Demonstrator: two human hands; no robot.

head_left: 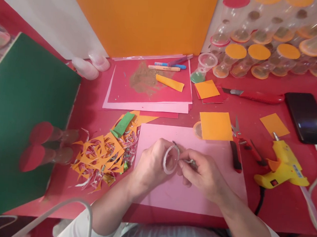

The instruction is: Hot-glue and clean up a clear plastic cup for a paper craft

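Clear cup (165, 161): near the centre of the frame, held over the pink sheet (153, 134), its round rim tipped toward the camera.
Left hand (151, 160): fingers curled round the cup's side and closed on it.
Right hand (203, 171): thumb and fingers pinched together just beside the rim, on a small pale bit (189, 162) too blurred to name.
Steady grip: the cup looks thin, so the left fingers would do best to brace it without squeezing the rim out of round.
Fine touch: a light pinch with the right, both wrists low over the sheet, should keep the small bit under control.
Scraps (102, 152): a loose orange and pink tangle left of centre, close by the left forearm; shreds could cling to the work. A green strip (123, 124) lies on top.
Orange square (216, 126): right of centre, overlapping the sheet's far edge and partly covering a clear disc (197, 130).
Scissors (236, 157): at the sheet's right edge, where the right elbow might knock them.
Glue gun (284, 167): lower right on the red surface (92, 96), nozzle up; whether hot, cannot tell.
Knife (264, 97): upper right, beside the phone (306, 116).
Grey tube (82, 201): lower left, crossing in front of the left sleeve.
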